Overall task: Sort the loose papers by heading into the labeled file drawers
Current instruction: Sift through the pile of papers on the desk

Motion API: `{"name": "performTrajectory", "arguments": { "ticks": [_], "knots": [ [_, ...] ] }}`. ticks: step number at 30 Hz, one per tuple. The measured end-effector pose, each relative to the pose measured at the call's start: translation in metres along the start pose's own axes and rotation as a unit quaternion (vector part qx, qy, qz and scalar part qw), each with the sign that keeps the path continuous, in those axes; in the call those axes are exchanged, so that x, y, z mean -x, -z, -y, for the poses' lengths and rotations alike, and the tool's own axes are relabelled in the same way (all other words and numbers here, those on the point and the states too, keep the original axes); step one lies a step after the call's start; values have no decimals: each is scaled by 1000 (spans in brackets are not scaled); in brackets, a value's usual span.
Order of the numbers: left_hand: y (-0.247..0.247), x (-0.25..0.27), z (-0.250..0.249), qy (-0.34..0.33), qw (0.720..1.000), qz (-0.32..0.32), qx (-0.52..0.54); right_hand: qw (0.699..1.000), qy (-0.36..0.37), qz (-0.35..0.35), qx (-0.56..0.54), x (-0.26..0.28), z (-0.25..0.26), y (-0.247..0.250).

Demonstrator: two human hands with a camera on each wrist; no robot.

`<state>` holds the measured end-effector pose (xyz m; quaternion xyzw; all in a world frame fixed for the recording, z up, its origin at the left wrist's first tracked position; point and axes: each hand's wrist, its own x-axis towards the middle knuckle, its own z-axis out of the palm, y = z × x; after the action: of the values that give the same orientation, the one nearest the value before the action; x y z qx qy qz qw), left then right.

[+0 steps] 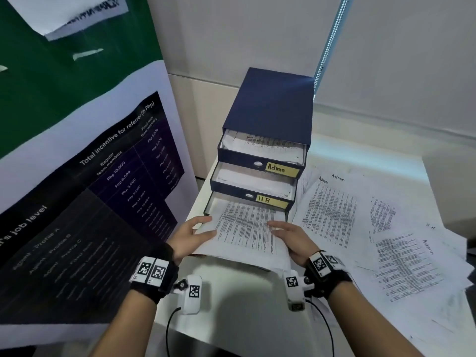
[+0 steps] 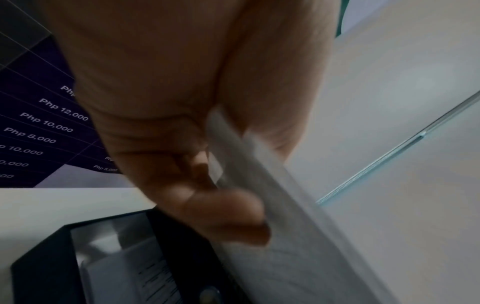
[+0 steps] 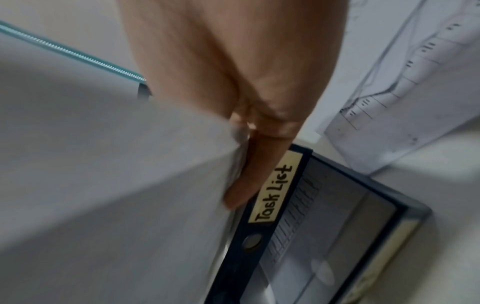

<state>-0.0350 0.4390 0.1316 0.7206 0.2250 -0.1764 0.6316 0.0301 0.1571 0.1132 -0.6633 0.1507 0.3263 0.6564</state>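
Observation:
A dark blue file box [image 1: 270, 104] stands on the white table with its three drawers pulled out in steps. The top drawer is labeled Admin [image 1: 282, 169], the middle one H.R [image 1: 270, 200]. The bottom drawer [image 1: 210, 204] carries a Task List label [image 3: 275, 191]. A stack of printed papers [image 1: 247, 230] lies tilted over the bottom drawer, far end inside it. My left hand [image 1: 203, 226] pinches the stack's left edge, thumb on top. My right hand [image 1: 277, 228] grips its right edge. In the wrist views the paper [image 2: 298, 246] [image 3: 130, 185] sits between thumb and fingers.
Several loose printed sheets [image 1: 332, 210], some headed Admin, are spread over the table to the right of the file box. A large poster board [image 1: 90, 189] leans close on the left. A wall runs behind the box.

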Motion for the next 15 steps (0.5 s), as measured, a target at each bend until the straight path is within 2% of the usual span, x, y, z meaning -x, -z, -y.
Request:
{"name": "performTrajectory", "arguments": {
  "ticks": [2,3,6,8,12,15],
  "knots": [
    [-5,-8,1,-9,1000,-11,-5,999,18,-42,9,-7,-2,7],
    [-7,-14,2,-23,999,-26,-15,999,13,-32,5,-4,-2,10],
    [-12,-29,0,-66,992,-94,-54,994,-58,80,-36,10,-14,22],
    [-17,-37,-5,-76,985,-133,-80,989,-69,120,-55,18,-17,24],
    [-26,-55,-17,-100,972,-139,-161,999,-4,21,-35,-1,-9,23],
    [-32,-75,-26,-89,964,-145,-205,999,19,-31,-20,-21,2,16]
  ]
}}
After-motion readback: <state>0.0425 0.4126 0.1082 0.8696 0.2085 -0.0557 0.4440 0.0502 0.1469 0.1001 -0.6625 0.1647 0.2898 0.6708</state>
